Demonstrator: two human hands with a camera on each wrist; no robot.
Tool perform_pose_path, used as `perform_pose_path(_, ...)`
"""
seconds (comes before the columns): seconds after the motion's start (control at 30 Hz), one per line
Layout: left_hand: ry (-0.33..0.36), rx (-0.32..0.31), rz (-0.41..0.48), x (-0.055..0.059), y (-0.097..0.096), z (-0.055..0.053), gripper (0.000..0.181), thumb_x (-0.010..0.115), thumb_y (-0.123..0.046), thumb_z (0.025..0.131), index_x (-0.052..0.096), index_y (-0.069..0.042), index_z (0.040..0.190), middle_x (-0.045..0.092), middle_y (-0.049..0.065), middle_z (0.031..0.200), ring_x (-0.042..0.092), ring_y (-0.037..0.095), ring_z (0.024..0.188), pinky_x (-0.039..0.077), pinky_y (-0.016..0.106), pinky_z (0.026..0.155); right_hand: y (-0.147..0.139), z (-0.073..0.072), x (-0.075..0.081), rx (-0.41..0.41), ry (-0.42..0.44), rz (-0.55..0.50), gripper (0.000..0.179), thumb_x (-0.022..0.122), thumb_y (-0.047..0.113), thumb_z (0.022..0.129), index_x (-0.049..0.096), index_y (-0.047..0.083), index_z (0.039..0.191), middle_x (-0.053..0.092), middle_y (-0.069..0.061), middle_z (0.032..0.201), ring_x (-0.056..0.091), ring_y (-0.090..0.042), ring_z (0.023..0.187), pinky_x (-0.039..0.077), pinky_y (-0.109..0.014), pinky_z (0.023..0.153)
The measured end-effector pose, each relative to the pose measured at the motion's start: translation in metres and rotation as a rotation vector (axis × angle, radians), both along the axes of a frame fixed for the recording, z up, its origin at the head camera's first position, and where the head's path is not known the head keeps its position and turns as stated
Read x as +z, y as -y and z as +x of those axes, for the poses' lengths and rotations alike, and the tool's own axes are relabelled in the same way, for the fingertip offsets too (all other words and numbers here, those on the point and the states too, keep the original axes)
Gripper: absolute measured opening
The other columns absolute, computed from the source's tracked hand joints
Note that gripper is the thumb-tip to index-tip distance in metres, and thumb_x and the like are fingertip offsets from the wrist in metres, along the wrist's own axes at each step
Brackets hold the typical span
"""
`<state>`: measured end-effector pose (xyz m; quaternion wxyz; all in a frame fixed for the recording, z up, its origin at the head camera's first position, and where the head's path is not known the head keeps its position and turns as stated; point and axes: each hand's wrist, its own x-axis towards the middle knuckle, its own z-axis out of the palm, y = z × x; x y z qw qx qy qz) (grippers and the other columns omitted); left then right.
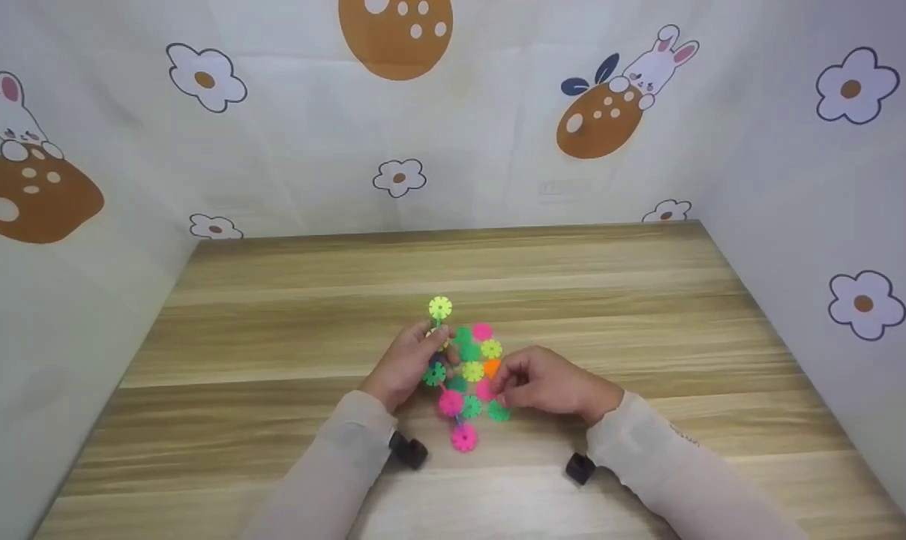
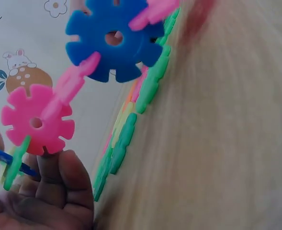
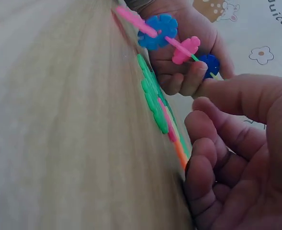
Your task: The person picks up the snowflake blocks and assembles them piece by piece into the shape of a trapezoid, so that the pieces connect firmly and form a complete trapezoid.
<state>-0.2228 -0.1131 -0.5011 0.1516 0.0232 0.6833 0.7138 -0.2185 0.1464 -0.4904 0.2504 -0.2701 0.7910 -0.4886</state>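
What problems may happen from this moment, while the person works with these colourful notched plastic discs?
1. The left hand grips the multicoloured chain of interlocked plastic discs, and part of it extends beyond the fingers; a knock might loosen a joint.
2. The right hand is close to the multicoloured group of flat, notched plastic discs, crowded together on the wood-patterned table; taking one might push its neighbours aside.

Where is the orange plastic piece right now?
In the head view, the orange plastic piece is just left of the right hand, beside a yellow notched plastic disc.
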Motion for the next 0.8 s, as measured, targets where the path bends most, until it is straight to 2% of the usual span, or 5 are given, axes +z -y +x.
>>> perform_pose_path(0.13, 0.009, -0.02, -0.013, 0.0, 0.0, 0.0, 0.035, 0.048, -0.028, 0.113, 0.056, 0.003, 0.126, 0.067, 0.003, 0.083, 0.062, 0.014, 0.068, 0.056, 0.029, 0.064, 0.002, 0.007, 0.005, -0.001, -0.083, 0.149, 0.017, 0.084, 0.009, 0.084, 0.073, 0.011, 0.096, 0.062, 0.005, 0.077, 0.054, -0.012, 0.07, 0.048, -0.025, 0.063)
perform_pose_path(0.27, 0.007, -0.035, -0.016, 0.0, 0.001, 0.0, 0.039, 0.05, -0.03, 0.113, 0.051, 0.0, 0.137, 0.065, 0.003, 0.085, 0.06, 0.014, 0.066, 0.054, 0.029, 0.061, 0.006, 0.013, 0.008, -0.014, -0.167, 0.28, 0.023, 0.086, 0.008, 0.079, 0.069, 0.013, 0.094, 0.059, 0.005, 0.076, 0.054, -0.014, 0.072, 0.049, -0.031, 0.066)
perform_pose_path(0.4, 0.008, -0.032, -0.009, -0.001, 0.002, 0.0, 0.043, 0.05, -0.031, 0.112, 0.043, -0.005, 0.147, 0.063, 0.002, 0.088, 0.059, 0.014, 0.065, 0.053, 0.029, 0.061, 0.006, 0.012, 0.009, -0.012, -0.167, 0.294, 0.023, 0.081, 0.002, 0.078, 0.067, 0.013, 0.092, 0.06, 0.005, 0.078, 0.054, -0.016, 0.073, 0.05, -0.033, 0.069)
perform_pose_path(0.57, 0.016, -0.036, -0.013, -0.002, 0.004, -0.001, 0.042, 0.049, -0.032, 0.113, 0.041, -0.009, 0.147, 0.063, 0.003, 0.09, 0.058, 0.014, 0.065, 0.051, 0.028, 0.061, 0.003, 0.004, 0.006, -0.046, -0.078, 0.148, 0.018, 0.072, -0.004, 0.08, 0.064, 0.007, 0.091, 0.06, 0.003, 0.081, 0.053, -0.015, 0.075, 0.047, -0.028, 0.068)
perform_pose_path(0.8, 0.036, -0.056, 0.001, 0.0, 0.005, 0.0, 0.029, 0.044, -0.036, 0.114, 0.048, -0.016, 0.135, 0.063, 0.002, 0.095, 0.055, 0.013, 0.07, 0.048, 0.029, 0.069, -0.002, -0.013, -0.006, -0.27, 0.271, -0.266, 0.023, 0.064, -0.005, 0.089, 0.059, -0.003, 0.111, 0.058, -0.001, 0.08, 0.057, -0.012, 0.068, 0.054, -0.023, 0.064)
